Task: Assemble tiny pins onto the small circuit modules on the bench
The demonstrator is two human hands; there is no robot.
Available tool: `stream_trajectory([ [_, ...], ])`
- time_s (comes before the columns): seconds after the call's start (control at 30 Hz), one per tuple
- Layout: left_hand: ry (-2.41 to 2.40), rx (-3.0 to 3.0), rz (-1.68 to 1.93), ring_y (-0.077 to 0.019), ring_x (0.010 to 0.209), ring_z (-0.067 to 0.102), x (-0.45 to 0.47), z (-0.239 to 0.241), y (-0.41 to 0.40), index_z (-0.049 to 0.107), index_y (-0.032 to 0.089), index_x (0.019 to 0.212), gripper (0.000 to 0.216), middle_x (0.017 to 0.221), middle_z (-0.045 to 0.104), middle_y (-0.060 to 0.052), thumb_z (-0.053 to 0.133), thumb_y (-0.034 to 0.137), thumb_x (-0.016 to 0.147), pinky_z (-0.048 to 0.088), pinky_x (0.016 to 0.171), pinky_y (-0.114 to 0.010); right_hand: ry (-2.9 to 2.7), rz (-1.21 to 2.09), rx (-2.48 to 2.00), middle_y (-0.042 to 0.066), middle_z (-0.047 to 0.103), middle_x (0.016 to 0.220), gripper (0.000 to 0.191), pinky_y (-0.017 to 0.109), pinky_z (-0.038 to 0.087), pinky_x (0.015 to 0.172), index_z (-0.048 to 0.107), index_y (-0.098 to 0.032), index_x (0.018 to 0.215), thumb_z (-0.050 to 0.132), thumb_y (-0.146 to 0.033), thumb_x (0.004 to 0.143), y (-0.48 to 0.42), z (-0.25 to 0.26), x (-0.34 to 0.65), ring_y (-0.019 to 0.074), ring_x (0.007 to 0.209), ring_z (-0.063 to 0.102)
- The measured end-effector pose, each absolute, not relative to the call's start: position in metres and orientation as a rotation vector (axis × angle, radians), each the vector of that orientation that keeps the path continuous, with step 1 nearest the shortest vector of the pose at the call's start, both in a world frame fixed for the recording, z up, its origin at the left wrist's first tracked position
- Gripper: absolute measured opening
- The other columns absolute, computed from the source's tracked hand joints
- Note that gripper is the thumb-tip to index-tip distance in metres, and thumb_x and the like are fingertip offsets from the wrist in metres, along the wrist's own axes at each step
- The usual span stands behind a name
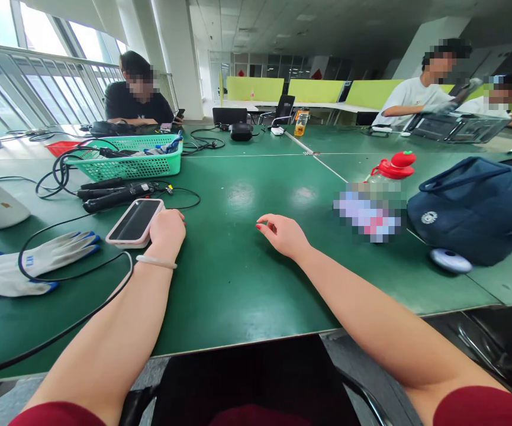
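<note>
My left hand (167, 229) rests on the green table, a pale bangle (156, 262) around its wrist. Its fingers are curled in and mostly hidden. It overlaps the right edge of a phone in a pale pink case (135, 222), which lies screen up; whether it touches the phone is unclear. My right hand (285, 235) hovers over or rests on the table's middle, fingers loosely bent, a small gap between thumb and forefinger, nothing in it. White work gloves with blue fingertips (47, 260) lie left of the phone, crossed by a black cable (82, 322).
A green basket (135, 168) with cables and black handle-like objects (116, 194) sit beyond my left hand. On the right are a red-lidded bottle (393, 168), a blurred packet (366, 214), a navy bag (477, 207) and a small rounded object (451, 261). Other people sit across the table.
</note>
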State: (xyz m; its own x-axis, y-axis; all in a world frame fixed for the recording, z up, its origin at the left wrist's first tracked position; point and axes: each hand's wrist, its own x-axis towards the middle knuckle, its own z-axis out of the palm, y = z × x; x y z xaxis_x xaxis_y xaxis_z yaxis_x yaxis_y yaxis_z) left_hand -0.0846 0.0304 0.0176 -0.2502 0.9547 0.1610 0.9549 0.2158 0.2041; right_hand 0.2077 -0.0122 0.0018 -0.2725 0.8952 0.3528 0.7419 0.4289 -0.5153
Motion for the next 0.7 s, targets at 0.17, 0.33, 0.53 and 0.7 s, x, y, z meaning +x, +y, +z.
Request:
stream_trajectory([
  [0.17, -2.371, -1.921, -0.507, -0.0298, 0.097, 0.063, -0.087, 0.012, 0.035, 0.074, 0.019, 0.097, 0.026, 0.099, 0.071, -0.014, 0.057, 0.023, 0.079, 0.048, 0.084, -0.037, -2.093, 0.338, -1.366, 0.000, 0.059, 0.069, 0.027, 0.024, 0.038, 0.060, 0.065, -0.020, 0.102, 0.049, -0.039, 0.093, -0.010, 0.001, 0.209, 0.0135, 0.064, 0.053],
  [0.33, -2.408, -2.066, -0.883, -0.0265, 0.086, 0.064, -0.087, 0.004, 0.040, 0.073, 0.019, 0.103, 0.031, 0.086, 0.072, -0.009, 0.055, 0.028, 0.080, 0.047, 0.081, -0.035, -2.100, 0.400, -1.346, -0.001, 0.058, 0.067, 0.028, 0.025, 0.038, 0.061, 0.066, -0.020, 0.101, 0.048, -0.039, 0.093, -0.010, 0.000, 0.208, 0.0138, 0.065, 0.053],
  [0.53, -2.282, -2.508, -1.143, -0.0197, 0.070, 0.062, -0.050, -0.001, 0.027, 0.072, 0.020, 0.106, 0.035, 0.075, 0.070, -0.004, 0.058, 0.035, 0.078, 0.047, 0.073, -0.032, -2.181, 0.519, -1.250, -0.001, 0.061, 0.074, 0.023, 0.025, 0.042, 0.066, 0.068, -0.019, 0.102, 0.063, -0.034, 0.085, -0.008, -0.008, 0.200, 0.0112, 0.064, 0.052],
  [0.7, -1.966, -3.013, -1.464, -0.0163, 0.080, 0.062, 0.001, 0.007, -0.005, 0.070, 0.020, 0.109, 0.037, 0.095, 0.072, -0.004, 0.057, 0.041, 0.081, 0.048, 0.076, -0.028, -2.298, 0.430, -1.223, 0.002, 0.061, 0.084, 0.031, 0.026, 0.043, 0.070, 0.071, -0.019, 0.103, 0.075, -0.032, 0.076, -0.002, -0.015, 0.193, 0.0115, 0.068, 0.053],
])
